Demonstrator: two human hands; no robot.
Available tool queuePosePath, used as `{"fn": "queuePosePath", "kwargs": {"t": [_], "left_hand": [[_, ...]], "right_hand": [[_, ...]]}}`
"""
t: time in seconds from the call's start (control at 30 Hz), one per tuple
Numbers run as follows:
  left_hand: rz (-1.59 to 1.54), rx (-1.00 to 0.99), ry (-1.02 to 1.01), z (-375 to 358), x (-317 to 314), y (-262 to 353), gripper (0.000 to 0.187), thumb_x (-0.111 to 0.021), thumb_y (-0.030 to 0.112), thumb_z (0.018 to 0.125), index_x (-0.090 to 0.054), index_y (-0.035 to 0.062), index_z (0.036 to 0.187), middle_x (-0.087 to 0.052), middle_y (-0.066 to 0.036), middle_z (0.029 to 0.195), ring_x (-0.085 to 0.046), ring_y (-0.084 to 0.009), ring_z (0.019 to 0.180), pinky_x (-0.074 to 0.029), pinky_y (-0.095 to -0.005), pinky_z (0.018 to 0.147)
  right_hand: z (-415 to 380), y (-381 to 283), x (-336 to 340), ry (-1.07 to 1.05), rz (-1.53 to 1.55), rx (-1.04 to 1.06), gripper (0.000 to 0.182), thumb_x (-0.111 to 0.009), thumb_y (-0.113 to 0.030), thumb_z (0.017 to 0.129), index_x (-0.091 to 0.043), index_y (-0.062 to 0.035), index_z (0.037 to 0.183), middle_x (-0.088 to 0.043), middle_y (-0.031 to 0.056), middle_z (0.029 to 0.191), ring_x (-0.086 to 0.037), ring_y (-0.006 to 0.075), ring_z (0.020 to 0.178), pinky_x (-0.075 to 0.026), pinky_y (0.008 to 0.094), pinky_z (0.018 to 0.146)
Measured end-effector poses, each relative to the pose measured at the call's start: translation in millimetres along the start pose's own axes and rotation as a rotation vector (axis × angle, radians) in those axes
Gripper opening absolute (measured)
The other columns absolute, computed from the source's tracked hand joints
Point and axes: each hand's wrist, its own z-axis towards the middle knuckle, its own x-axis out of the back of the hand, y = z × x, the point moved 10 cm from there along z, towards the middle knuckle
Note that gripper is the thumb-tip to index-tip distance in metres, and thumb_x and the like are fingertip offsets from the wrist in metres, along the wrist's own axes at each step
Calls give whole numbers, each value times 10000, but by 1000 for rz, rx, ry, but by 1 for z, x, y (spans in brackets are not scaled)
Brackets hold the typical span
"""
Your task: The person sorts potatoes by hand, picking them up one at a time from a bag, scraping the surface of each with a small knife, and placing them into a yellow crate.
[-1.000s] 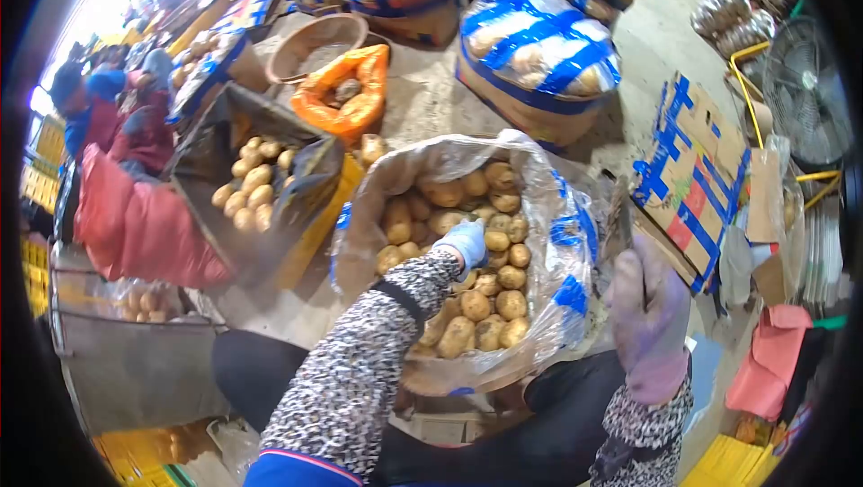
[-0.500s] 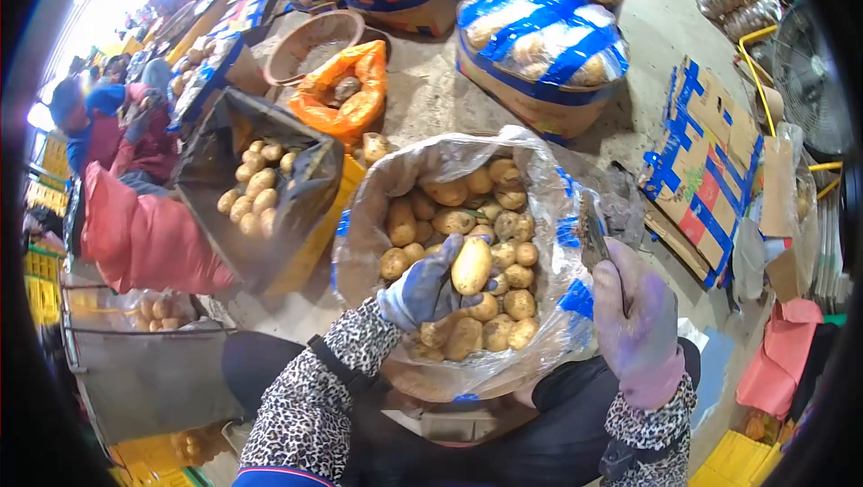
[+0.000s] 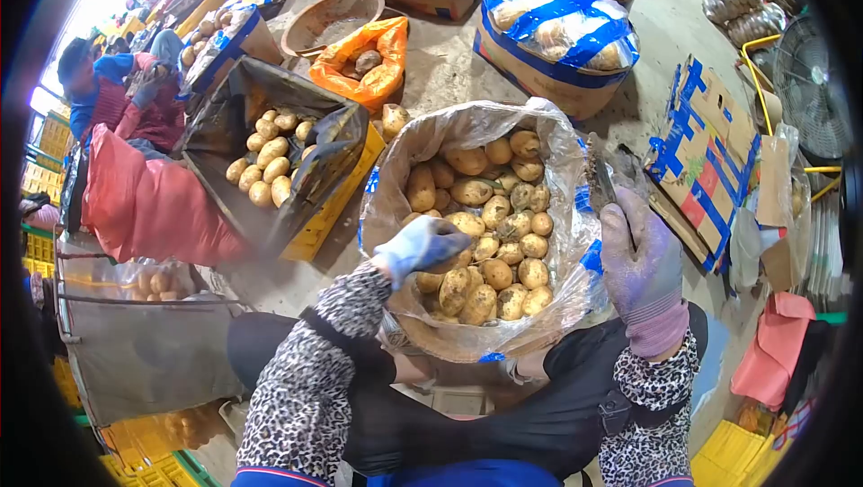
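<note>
My left hand [image 3: 422, 246], in a pale blue-and-white glove, is palm down over the potatoes in a plastic-lined carton [image 3: 382, 208]. Its fingers curl together over a potato [image 3: 442, 264], of which only a blurred brown edge shows below them; the rest is hidden. Several potatoes [image 3: 495, 273], some soil-stained, fill the carton, with bits of dry leaf among them. To the right of the rim, my right hand [image 3: 640, 258], in a purple-stained glove, is closed round a knife-like tool with a dark, dirty flat blade [image 3: 600, 172] pointing up. Its handle is hidden in the fist.
Left of the carton stands a black-lined crate [image 3: 229, 123] holding several paler potatoes. Behind it are an orange bag [image 3: 387, 42] and a round basin [image 3: 360, 8]. Taped cartons [image 3: 548, 64] stand at the back. Flattened cardboard [image 3: 710, 159] and a fan [image 3: 812, 82] are right. Another person [image 3: 112, 96] sits far left.
My left hand has turned from palm up, showing a pale potato, to palm down lower left over the pile. My right hand keeps the tool. The view has shifted slightly.
</note>
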Motion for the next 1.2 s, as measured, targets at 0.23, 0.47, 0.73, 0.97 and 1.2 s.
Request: {"fn": "queuePosePath", "kwargs": {"t": [0.23,0.47,0.73,0.97,1.2], "left_hand": [[812,232,-180,130,-39,-54,458,-691,452,811,-738,88,1085,-703,-173,1122,-668,-316,1064,-522,-409,900],[924,337,-248,120,-77,-68,601,-788,390,735,-669,147,1271,-628,-95,1332,-602,-245,1219,-473,-405,1015],[501,161,-111,101,-47,-66,558,-756,299,807,-572,69,1282,-700,-147,1075,-682,-246,986,-546,-385,835],[-1109,-284,62,-86,41,56,354,-618,217,954,-534,43,1250,-612,-107,1091,-636,-182,868,-580,-308,743],[-1316,-627,486,-299,124,-23,474,-614,320,926,-477,70,1306,-610,-209,1189,-671,-315,849,-588,-399,695]], "right_hand": [[10,30,18,-11,-64,-105,299,-585,-190,952,-659,41,1126,-689,252,1012,-693,378,921,-549,406,804],[9,43,28,-22,12,-63,255,-611,-122,942,-649,28,1145,-680,151,895,-665,207,777,-520,319,717],[14,32,22,-10,-7,-1,320,-584,-195,960,-633,53,1156,-699,221,995,-691,323,959,-521,353,847],[12,29,-20,-158,-66,-6,339,-545,-202,981,-620,40,1207,-688,228,1051,-681,292,968,-513,365,864],[12,43,-71,-278,-33,78,321,-516,-182,997,-615,37,1210,-673,257,1055,-658,353,978,-497,397,868]]}}
